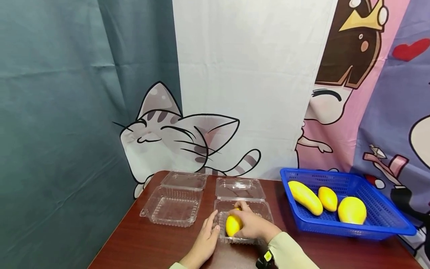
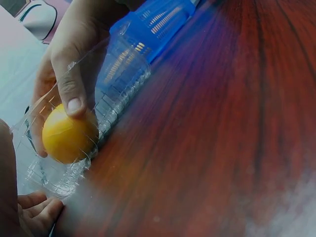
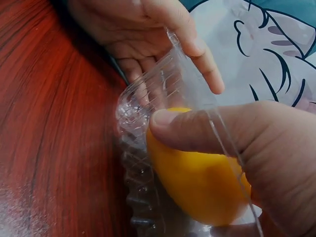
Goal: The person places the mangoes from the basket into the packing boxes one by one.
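Note:
A yellow mango point(image 1: 232, 225) sits inside the base of a clear plastic clamshell box point(image 1: 268, 216), whose lid point(image 1: 240, 189) lies folded back toward the curtain. My right hand point(image 1: 252, 225) reaches in from the right and grips the mango between thumb and fingers. In the right wrist view the thumb presses on the mango point(image 3: 197, 177) near the box's corner. Against the left wall of the same box rests my left hand point(image 1: 206, 239), its fingers extended along the outside. The mango's underside is hidden.
Left of it stands a second clear clamshell box point(image 1: 174, 206) with its lid back. At the right, a blue plastic basket point(image 1: 349, 228) holds a long yellow fruit point(image 1: 305, 198), a small oval one point(image 1: 327, 198) and a rounder one point(image 1: 352, 210). A printed curtain point(image 1: 235, 74) hangs behind the table.

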Tool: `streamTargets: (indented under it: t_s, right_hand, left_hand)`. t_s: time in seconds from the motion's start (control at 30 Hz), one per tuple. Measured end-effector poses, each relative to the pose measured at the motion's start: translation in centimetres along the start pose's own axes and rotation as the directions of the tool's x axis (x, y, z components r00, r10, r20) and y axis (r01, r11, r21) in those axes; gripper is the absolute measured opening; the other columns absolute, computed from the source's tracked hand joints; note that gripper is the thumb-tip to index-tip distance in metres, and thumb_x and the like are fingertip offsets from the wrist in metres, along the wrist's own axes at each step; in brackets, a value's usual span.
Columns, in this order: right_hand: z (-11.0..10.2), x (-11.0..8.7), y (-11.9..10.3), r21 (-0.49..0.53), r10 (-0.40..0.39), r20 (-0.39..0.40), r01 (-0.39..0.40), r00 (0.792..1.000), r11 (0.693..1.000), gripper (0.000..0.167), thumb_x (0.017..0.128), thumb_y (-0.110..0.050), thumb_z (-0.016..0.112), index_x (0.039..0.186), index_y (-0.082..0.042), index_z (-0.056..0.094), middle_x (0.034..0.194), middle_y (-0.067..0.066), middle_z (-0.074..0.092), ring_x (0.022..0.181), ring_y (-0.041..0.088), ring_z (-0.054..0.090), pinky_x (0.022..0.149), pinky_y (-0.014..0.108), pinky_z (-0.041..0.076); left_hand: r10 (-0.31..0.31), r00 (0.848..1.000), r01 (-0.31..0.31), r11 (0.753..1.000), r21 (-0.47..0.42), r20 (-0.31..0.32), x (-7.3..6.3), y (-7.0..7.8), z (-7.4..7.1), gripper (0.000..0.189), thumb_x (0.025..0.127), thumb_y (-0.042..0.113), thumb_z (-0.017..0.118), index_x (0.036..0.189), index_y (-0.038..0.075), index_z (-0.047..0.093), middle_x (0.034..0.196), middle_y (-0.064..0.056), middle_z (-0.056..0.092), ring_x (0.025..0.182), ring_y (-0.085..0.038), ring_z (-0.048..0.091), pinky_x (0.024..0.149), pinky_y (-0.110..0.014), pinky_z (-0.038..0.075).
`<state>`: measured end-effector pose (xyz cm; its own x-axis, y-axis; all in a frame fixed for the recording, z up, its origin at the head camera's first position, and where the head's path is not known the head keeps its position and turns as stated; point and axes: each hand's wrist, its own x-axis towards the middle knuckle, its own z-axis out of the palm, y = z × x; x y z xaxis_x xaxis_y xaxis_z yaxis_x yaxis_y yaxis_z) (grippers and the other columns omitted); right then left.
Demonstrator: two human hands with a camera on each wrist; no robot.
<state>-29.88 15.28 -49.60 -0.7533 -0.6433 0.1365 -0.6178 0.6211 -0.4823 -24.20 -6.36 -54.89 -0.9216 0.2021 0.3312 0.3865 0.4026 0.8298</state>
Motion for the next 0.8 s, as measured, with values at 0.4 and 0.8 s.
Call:
streamTargets:
  t_s: [0.4,0.8]
  right_hand:
    - [-0.73,0.53,0.42,0.174,-0.012,0.080,-0.002,0.997,0.985,0.060,0.072,-0.015,0.074,0.131,-0.018,0.067,0.158,0.022,0.027,0.130,0.038,0.045,0.087,0.039,0.047]
    - [-0.28,0.41,0.31,0.277,-0.026,0.018,0.020,0.999,0.961,0.028,0.079,-0.013,0.070,0.106,-0.021,0.074,0.152,0.025,0.037,0.128,0.044,0.046,0.084,0.036,0.048]
  left_hand:
    - [0.009,0.999,-0.009,1.000,0.002,0.034,0.33,0.53,-0.16,0.055,0.107,0.022,0.046,0.157,0.009,0.028,0.145,-0.025,0.042,0.130,-0.041,0.048,0.103,-0.064,0.039]
    - [-0.009,0.995,0.012,1.000,-0.029,0.100,-0.12,0.55,-0.40,0.076,0.101,0.033,0.061,0.158,0.003,0.020,0.148,-0.027,0.035,0.123,-0.042,0.051,0.096,-0.058,0.047]
